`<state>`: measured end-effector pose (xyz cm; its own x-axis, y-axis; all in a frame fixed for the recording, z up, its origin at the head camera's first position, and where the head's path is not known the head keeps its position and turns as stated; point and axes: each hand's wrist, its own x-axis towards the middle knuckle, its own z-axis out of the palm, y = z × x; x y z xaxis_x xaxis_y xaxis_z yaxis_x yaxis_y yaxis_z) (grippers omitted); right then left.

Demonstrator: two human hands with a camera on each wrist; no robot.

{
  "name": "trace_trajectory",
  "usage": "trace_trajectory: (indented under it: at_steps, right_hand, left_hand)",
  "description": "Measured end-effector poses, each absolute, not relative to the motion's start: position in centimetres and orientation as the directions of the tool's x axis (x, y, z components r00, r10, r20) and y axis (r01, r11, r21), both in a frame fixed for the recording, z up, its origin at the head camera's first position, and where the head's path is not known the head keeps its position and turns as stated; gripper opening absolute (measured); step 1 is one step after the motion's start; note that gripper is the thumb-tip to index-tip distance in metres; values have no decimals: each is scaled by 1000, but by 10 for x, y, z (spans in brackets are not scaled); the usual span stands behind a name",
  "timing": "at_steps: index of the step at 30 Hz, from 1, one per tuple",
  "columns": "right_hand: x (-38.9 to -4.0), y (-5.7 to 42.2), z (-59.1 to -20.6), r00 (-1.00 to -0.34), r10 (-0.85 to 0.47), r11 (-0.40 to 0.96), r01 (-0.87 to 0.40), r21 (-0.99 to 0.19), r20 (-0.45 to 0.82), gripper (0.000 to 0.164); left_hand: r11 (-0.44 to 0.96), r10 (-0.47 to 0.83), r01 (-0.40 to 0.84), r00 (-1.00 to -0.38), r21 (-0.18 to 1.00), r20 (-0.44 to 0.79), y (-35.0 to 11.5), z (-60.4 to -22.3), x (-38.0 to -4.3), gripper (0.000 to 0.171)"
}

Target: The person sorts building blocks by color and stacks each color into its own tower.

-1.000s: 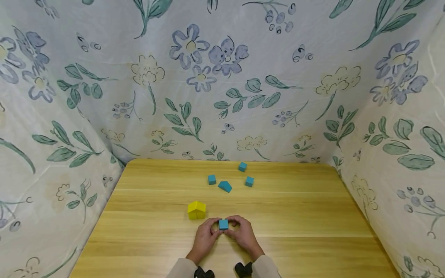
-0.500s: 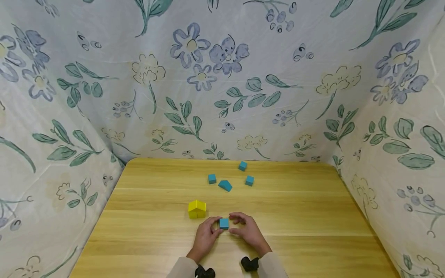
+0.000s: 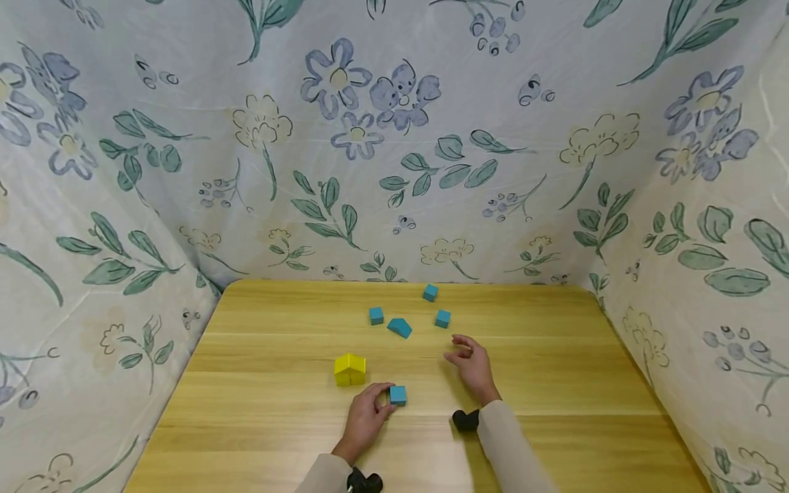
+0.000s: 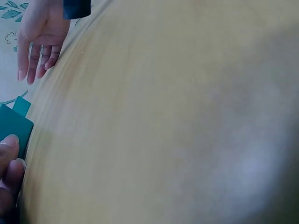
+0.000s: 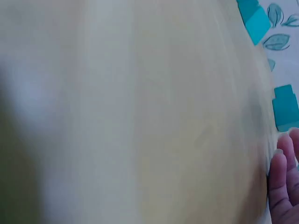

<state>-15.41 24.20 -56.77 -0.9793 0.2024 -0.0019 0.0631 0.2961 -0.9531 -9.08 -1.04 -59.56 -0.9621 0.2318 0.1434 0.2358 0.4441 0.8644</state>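
Observation:
On the near part of the table, my left hand (image 3: 365, 419) holds a blue block (image 3: 398, 395), thumb at its front and forefinger at its back. The left wrist view shows fingertips (image 4: 9, 141) against that block. My right hand (image 3: 474, 370) is off to the right with nothing in it, its fingers loosely bent. Beyond it lies a small blue cube (image 3: 442, 319). In the right wrist view a blue block (image 5: 286, 109) appears just past the right fingertips. A yellow house-shaped block piece (image 3: 350, 370) stands to the left of the held block.
Farther back lie a blue cube (image 3: 376, 315), a blue angular block (image 3: 400, 328) and another blue cube (image 3: 430, 292) near the far edge. Flower-patterned cloth (image 3: 394, 171) rises behind the wooden table (image 3: 530, 383) and along both sides.
My right hand has let go of the blue block and moved right and forward toward the far cubes. The left hand has stayed at the block.

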Motion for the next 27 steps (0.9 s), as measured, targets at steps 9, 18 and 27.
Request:
trace_trajectory:
  at_steps: [9,18,27]
  right_hand:
    - [-192,252,-571,-969,241,323,140,-936,-62,55]
    - [-206,249,-574,-973,232,315,69,-947,7,52]
    - [-223,248,-578,-975,217,430,136,-892,-44,55]
  left_hand:
    - [445,235,220,-964,868,124,-11,-596,-91,36]
    - [430,227,220,-965,875,131,-12,-594,-91,35]
    - [425,232,213,-965,880,122,-12,-595,-91,35]
